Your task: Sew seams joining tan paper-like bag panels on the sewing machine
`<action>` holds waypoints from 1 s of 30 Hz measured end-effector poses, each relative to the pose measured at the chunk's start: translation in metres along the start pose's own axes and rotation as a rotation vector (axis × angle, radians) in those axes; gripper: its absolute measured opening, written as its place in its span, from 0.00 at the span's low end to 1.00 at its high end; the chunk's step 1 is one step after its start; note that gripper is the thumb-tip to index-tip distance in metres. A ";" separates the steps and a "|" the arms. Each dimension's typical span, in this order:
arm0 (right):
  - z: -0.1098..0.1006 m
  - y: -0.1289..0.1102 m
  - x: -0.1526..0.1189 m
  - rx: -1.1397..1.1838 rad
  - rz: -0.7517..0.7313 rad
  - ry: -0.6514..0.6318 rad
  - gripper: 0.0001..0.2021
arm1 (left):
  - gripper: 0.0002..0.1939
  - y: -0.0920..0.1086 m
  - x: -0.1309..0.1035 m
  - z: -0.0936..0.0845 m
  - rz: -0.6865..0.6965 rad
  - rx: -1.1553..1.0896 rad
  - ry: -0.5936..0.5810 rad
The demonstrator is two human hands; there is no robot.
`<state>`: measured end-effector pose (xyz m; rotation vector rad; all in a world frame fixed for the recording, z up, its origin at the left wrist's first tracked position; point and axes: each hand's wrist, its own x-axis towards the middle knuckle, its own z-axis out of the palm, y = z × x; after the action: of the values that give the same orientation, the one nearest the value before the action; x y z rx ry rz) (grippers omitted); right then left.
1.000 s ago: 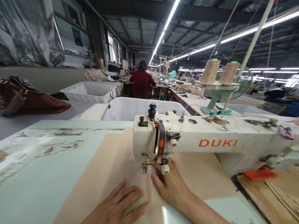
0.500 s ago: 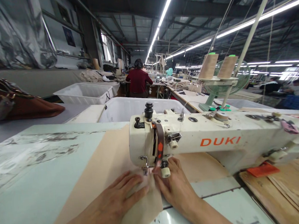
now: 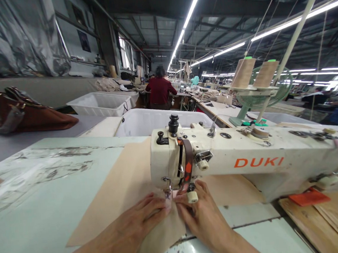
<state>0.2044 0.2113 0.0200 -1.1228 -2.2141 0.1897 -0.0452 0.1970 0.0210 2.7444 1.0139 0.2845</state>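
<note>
A beige fabric piece lies under the presser foot of a white sewing machine marked DUKI. My left hand rests on the fabric with its fingers stretched toward the foot, fingertips just left of it. To the right of the foot, my right hand has its fingers curled at the fabric's edge, thumb and index finger close together. The machine's head partly hides those fingers. A dark strap with orange marks hangs down the front of the machine head.
White plastic bins stand behind the machine. Two thread cones sit on a stand at the right, near a green fan. A brown bag lies at left. Stacked tan panels are at lower right. A person sits ahead.
The fabric's near left corner has moved forward, toward the machine. My left fingertips are closer to the presser foot. The whole view has shifted slightly, with things appearing further right.
</note>
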 end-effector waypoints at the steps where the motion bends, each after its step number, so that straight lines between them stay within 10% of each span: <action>1: 0.000 0.000 0.000 -0.001 -0.001 0.000 0.05 | 0.43 -0.001 0.001 0.000 -0.008 -0.002 -0.012; 30: 0.015 0.018 0.004 -0.033 -0.009 0.088 0.09 | 0.41 -0.005 0.021 0.002 0.004 -0.065 -0.009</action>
<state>0.2062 0.2276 0.0028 -1.1173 -2.1510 0.0989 -0.0325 0.2144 0.0202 2.6877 0.9791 0.3002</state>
